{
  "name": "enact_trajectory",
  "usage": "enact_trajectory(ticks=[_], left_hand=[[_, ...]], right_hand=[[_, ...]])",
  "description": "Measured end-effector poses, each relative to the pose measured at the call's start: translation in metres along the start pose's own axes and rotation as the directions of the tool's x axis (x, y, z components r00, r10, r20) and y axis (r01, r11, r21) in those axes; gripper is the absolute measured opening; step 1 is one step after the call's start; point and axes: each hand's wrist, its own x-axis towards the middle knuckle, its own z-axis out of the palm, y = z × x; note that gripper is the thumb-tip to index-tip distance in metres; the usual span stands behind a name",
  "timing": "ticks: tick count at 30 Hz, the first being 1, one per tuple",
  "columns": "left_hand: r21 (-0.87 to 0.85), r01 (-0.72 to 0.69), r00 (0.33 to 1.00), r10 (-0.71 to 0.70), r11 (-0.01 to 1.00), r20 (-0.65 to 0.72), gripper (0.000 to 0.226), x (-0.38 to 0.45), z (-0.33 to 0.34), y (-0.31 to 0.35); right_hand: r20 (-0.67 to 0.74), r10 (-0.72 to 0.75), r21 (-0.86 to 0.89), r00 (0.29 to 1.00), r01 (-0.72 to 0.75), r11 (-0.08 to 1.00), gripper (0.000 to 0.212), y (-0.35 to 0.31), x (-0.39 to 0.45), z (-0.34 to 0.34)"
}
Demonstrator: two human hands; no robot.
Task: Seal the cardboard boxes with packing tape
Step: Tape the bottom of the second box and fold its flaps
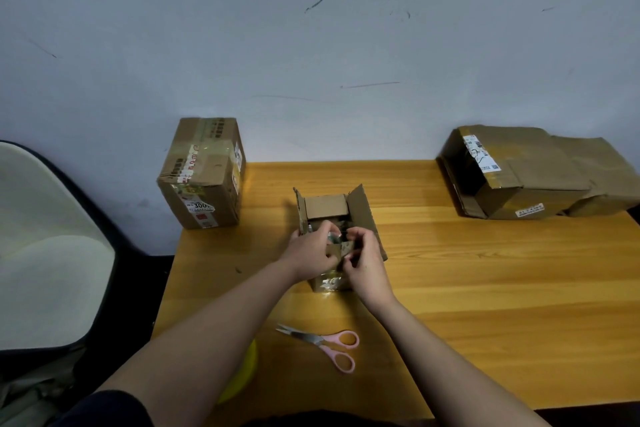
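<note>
Nearest to me, pink-handled scissors [325,345] lie flat on the wooden tabletop [485,288], just in front of the small open box [337,229], with something yellow [242,374] to their left, half hidden under the left forearm. The small open box sits mid-tabletop, its flaps standing up. The left hand [311,253] curls its fingers over the box's near edge, and the right hand [367,262] pinches the near flap beside it. Behind and left of the box, a tall taped carton [202,173] stands at the tabletop's back corner. Behind and right of the box, a larger crumpled carton [526,172] lies on its side against the wall.
</note>
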Motion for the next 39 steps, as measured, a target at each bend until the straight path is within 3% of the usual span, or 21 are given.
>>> enact_trajectory(ticks=[6, 12, 20, 31, 39], left_hand=[[0.065, 0.012, 0.994, -0.005, 0.998, -0.112, 0.04, -0.002, 0.009, 0.0], [0.061, 0.009, 0.995, -0.003, 0.998, -0.101, 0.05, -0.002, 0.008, -0.001], [0.039, 0.031, 0.996, -0.027, 0.999, -0.081, 0.08, 0.0, 0.009, -0.003], [0.027, 0.051, 0.996, -0.049, 0.998, -0.077, 0.082, 0.0, 0.009, -0.001], [0.049, 0.054, 0.997, -0.051, 0.997, -0.063, 0.075, 0.0, 0.008, 0.0]], right_hand=[[-0.033, -0.02, -0.073, 0.999, 0.017, 0.997, 0.05, 0.0, -0.003, 0.002], [-0.085, -0.087, -0.165, 0.993, 0.072, 0.984, 0.046, 0.002, -0.004, 0.005], [-0.072, -0.149, -0.318, 0.986, 0.119, 0.941, 0.046, 0.002, -0.007, 0.008], [-0.135, -0.155, -0.347, 0.979, 0.1, 0.933, 0.049, 0.005, -0.009, 0.002], [-0.024, -0.145, -0.366, 0.989, 0.126, 0.922, 0.048, 0.007, -0.01, -0.01]])
